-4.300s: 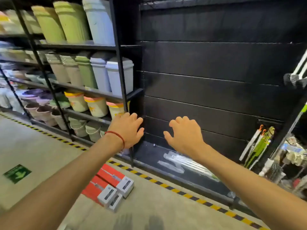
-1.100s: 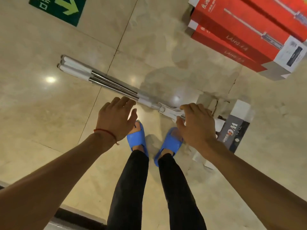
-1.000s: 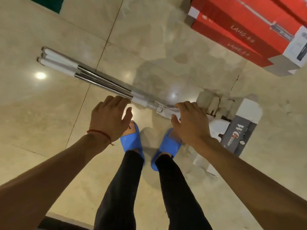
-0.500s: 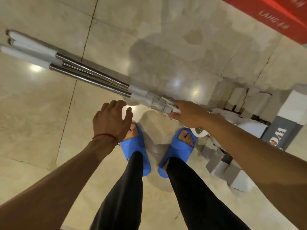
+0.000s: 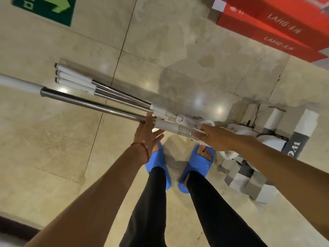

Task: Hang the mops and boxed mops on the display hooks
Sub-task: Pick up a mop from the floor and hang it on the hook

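I look straight down at the floor. One mop [image 5: 92,105] with a steel pole and white grip is lifted off the pile, its handle end running out of frame at the left. My right hand [image 5: 211,137] grips its white joint section near the head. My left hand [image 5: 147,131] is open, fingers straight, touching the pole from below. Three other mops [image 5: 106,90] lie side by side on the tiles just beyond. Their white and grey heads [image 5: 249,177] lie in a heap at my right. Red mop boxes [image 5: 277,25] are stacked at the top right.
My feet in blue slippers [image 5: 195,168] stand right behind the mop joints. A green arrow floor sign [image 5: 46,8] is at the top left. Shiny beige tile floor [image 5: 53,148] spreads to the left. A dark strip shows at the bottom left corner.
My right hand has lifted one mop off the pile, its pole now raised towards the camera. My left hand moved forward from above my foot to meet the pole.
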